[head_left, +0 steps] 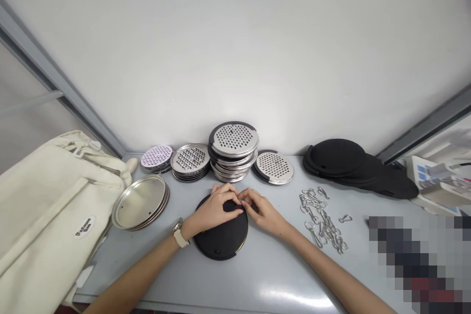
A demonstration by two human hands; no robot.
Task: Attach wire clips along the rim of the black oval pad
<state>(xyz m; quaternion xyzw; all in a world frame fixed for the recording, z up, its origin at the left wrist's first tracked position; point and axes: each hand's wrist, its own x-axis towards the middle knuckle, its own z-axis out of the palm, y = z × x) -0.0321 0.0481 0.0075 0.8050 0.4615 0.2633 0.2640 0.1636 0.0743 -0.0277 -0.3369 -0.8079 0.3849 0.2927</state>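
Observation:
A flat black round cover lies on the table in front of me, with a thin gold-coloured metal edge showing at its lower right. My left hand, wearing a watch at the wrist, rests over its upper part and grips the upper right rim between thumb and fingers. At that same rim my right hand is pinched closed, its fingertips meeting those of the left. Whatever sits between the right fingertips is hidden. Several silver snap hooks lie in a loose pile to the right.
Along the wall stand a tall stack of round metal graters, a shorter stack, a lilac grater and a single grater. Metal discs and a cream bag are left; black covers lie right.

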